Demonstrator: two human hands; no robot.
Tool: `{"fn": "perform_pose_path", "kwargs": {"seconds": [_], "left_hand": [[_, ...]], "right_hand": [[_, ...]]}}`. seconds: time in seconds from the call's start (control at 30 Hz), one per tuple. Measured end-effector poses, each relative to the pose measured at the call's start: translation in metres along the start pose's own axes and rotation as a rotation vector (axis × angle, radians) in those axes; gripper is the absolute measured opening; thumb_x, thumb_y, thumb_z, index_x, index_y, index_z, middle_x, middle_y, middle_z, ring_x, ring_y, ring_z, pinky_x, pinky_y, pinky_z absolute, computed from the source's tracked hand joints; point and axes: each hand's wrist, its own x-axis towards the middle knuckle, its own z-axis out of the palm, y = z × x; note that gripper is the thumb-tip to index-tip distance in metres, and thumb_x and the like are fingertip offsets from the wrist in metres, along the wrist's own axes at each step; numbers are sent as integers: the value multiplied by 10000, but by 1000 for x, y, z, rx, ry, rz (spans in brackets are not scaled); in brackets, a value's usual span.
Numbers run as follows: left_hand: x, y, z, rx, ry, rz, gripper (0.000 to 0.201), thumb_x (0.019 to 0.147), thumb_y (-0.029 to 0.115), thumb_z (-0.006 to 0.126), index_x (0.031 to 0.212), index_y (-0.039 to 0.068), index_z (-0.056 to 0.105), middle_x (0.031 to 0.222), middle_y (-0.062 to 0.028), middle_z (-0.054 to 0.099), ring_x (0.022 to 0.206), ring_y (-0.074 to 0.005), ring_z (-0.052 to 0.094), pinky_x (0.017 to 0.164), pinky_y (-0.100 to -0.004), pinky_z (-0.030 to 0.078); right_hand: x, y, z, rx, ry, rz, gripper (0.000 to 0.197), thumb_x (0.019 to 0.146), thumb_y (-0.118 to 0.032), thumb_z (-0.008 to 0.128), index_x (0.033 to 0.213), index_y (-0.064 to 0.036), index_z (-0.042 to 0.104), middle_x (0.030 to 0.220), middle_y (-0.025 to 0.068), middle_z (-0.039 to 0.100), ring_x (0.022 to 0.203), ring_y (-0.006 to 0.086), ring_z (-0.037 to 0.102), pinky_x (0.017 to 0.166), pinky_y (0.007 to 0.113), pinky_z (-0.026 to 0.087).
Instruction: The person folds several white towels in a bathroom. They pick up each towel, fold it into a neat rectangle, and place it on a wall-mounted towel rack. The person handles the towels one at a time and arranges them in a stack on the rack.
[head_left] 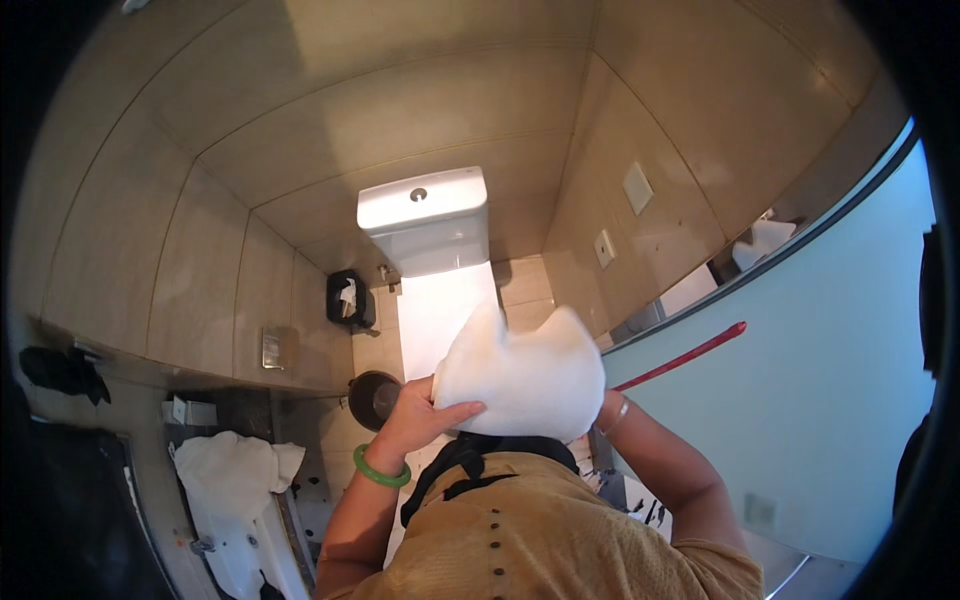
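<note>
A folded white towel (525, 375) is held up in front of my body, two of its corners pointing away from me. My left hand (420, 415) grips its left edge, the thumb lying on top and the other fingers mostly hidden. At the towel's right edge is my right hand (609, 408); its fingers disappear behind the cloth, and it appears to hold that side. Beyond and partly beneath the towel in view stands a white toilet, with its tank (432, 235) against the far wall and its lid (435, 310) down.
A black bin (347, 298) and dark bucket (374, 398) stand left of the toilet. Farther left, another white towel (235, 468) lies over a washbasin (240, 550). On the right, a red stick (690, 357) slants before a frosted glass panel (800, 400).
</note>
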Motion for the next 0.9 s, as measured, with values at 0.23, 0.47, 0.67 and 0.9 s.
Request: {"fn": "perform_pose_path", "kwargs": {"seconds": [0.23,0.47,0.67,0.9], "left_hand": [[-37,-22,-34,-119,337,-101,434,797,102,733,1139,-45,509,982,-104,646,859,-138,619,752,-273,510],[-95,-11,-40,-48,260,252,907,759,3,721,1448,32,132,1186,-157,547,1054,-226,559,916,-363,467],[-87,23,-62,675,380,469,744,648,-17,729,1322,54,423,1110,-204,517,1002,-331,547,899,-376,443],[-57,78,-105,601,361,882,504,567,60,830,1008,64,587,1295,-180,369,1172,-331,440,995,-409,375]], "right_hand": [[-59,59,-1,-148,376,53,571,935,-174,544,1426,-29,290,1258,146,546,1190,237,500,1041,396,370],[-44,111,74,-1338,299,-569,845,795,19,680,1464,-87,176,1284,130,502,1169,197,503,999,347,411],[-31,93,122,-1894,472,-907,651,689,-45,776,1264,-50,471,1167,136,566,1065,246,579,918,343,468],[3,46,160,-1722,92,-1401,735,611,-106,823,1235,-52,439,1141,125,513,1032,229,525,902,338,436]]}}
